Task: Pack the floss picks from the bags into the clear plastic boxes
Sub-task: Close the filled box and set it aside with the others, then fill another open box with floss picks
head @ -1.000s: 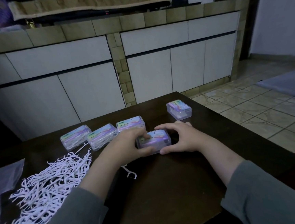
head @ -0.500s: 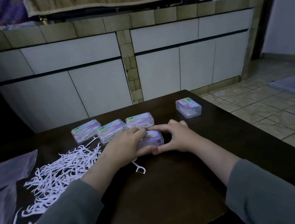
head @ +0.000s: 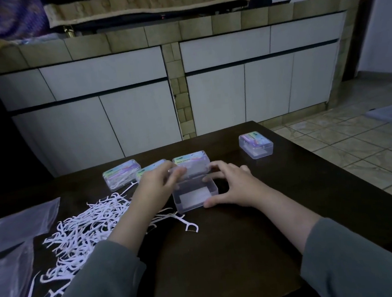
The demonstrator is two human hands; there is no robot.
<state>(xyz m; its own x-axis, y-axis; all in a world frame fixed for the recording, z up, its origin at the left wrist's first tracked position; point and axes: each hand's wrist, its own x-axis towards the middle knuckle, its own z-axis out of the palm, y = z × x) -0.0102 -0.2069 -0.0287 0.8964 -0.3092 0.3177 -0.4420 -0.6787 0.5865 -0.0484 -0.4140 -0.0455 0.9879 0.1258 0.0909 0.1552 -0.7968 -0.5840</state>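
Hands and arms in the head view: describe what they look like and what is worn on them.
Both hands are bare: the left hand and right hand wear no gloves, and no watch shows. Something small glints on a left finger, too unclear to call a ring. Each forearm is bare up to a loose, plain grey-green long sleeve, left sleeve and right sleeve, without visible markings.

Dark table (head: 235, 251): five clear boxes (head: 256, 148), floss pick pile (head: 83, 227), plastic bags (head: 13, 235)
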